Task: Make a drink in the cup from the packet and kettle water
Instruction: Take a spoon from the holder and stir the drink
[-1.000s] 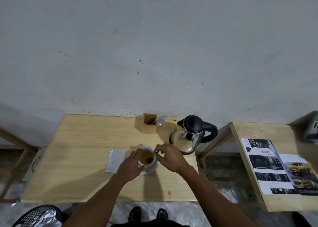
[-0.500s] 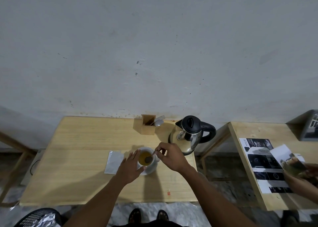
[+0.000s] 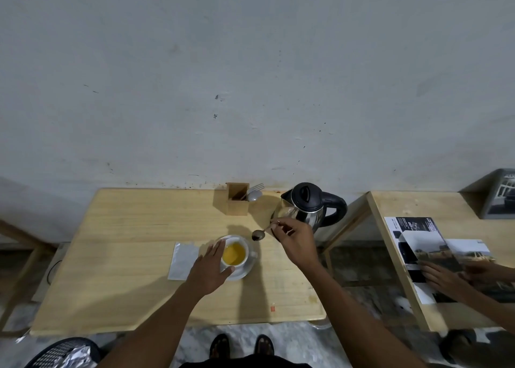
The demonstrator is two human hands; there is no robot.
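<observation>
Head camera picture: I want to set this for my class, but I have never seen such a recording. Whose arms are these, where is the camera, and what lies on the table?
The camera sits on a person's head and looks down, so the two arms are the wearer's own. The left hand steadies a white cup of yellow drink on a saucer. The right hand holds a spoon lifted clear of the cup. On the table also lie a silver packet, a wooden cutlery holder and a kettle. At right, another person's hands touch a brochure on a second table.
</observation>
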